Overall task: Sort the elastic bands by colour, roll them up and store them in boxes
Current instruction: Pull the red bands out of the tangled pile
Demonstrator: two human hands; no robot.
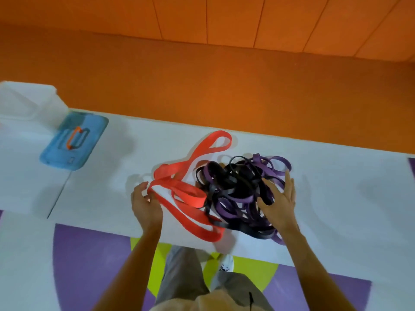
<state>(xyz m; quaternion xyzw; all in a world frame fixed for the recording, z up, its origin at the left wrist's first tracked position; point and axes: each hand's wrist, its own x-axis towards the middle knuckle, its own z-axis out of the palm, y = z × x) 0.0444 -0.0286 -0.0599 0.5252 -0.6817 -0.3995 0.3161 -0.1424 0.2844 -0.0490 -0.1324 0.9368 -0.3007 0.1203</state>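
Nearest the lens: beige top (215, 303) and grey trousers (179, 272), standing over a purple-and-yellow floor mat (89, 254). Both forearms reach forward onto the white surface (336, 198).

Left grip (146, 204): thumb and fingers curled in, pinching one loop of the red band (170, 170) at its near-left bend. From the pinch the band trails right and back in flat, twisted loops. Its right-hand part meets the dark heap (I cannot tell which strands cross over which).

Right grip (279, 205): fingers spread and fairly straight, laid flat on the tangle of purple and black bands (235, 194), enclosing nothing. My reading is that it pins the heap so the red can be drawn clear without dragging the others along.

Position: the heap sits under the right fingers and extends to their left. The red band lies between the two grips and touches the heap.

Clear box (29, 102) and blue lid (74, 142) sit far left, well apart from the bands; the box's contents are too blurred to tell.

Judgement: colour sorting has barely begun, and rolling has not started.
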